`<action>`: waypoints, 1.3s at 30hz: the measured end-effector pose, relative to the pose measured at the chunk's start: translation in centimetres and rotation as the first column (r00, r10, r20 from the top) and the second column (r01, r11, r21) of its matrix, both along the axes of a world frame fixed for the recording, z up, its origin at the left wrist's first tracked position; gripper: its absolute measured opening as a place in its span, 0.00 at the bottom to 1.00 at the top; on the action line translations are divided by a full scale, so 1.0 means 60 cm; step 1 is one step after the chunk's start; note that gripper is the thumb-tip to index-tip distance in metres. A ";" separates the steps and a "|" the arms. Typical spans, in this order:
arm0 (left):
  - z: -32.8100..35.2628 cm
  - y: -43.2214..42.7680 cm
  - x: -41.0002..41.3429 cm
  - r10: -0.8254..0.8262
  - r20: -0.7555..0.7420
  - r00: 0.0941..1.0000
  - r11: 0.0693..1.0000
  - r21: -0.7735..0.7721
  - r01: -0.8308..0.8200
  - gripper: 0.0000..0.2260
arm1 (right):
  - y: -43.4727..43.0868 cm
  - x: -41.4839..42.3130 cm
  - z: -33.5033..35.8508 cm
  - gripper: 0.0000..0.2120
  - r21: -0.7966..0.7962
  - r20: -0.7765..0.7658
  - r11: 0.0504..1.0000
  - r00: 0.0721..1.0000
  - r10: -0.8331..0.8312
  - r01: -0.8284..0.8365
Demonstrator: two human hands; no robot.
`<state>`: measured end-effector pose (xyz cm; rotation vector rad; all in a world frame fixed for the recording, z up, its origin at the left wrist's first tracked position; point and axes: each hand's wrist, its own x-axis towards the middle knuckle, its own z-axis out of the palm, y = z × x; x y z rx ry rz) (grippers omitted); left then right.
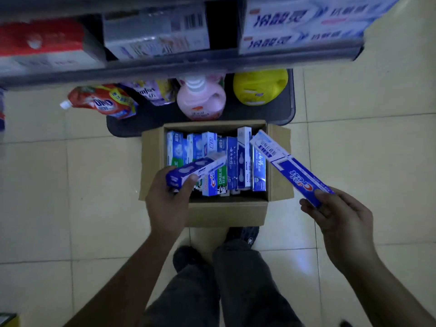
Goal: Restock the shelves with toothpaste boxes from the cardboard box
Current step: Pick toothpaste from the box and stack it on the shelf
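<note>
the left hand (168,199) grips a blue box (195,169) over the near left of the carton (226,213), which stands on the floor tiles, packed with upright toothpaste boxes (217,159). the right hand (342,218) pinches a crest box (290,166) slanting across the carton's right flap. far off, a shelf (179,69) holds more boxes.

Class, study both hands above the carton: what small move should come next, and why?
Probably raise both hands toward the shelf, aiming for the dark gap between the stacked boxes. The left hand grips one toothpaste box and the right hand grips a Crest box, both held above the cardboard box, so nothing more needs picking.
</note>
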<state>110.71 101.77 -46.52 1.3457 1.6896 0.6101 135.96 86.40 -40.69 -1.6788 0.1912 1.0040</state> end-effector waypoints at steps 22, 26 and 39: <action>0.602 0.056 0.004 -0.430 0.502 0.751 0.772 -0.228 0.594 0.13 | 0.081 -0.200 0.525 0.13 0.391 0.046 0.914 0.995 0.093 -0.104; 0.654 0.038 0.023 -0.315 0.553 0.772 0.797 -0.287 0.531 0.10 | 0.069 -0.225 0.557 0.10 0.343 0.086 0.918 0.980 0.180 -0.199; 0.658 0.121 0.113 -0.825 -0.020 0.565 0.562 -0.138 0.816 0.22 | 0.129 0.038 0.572 0.18 0.217 0.465 0.855 0.820 0.334 -0.472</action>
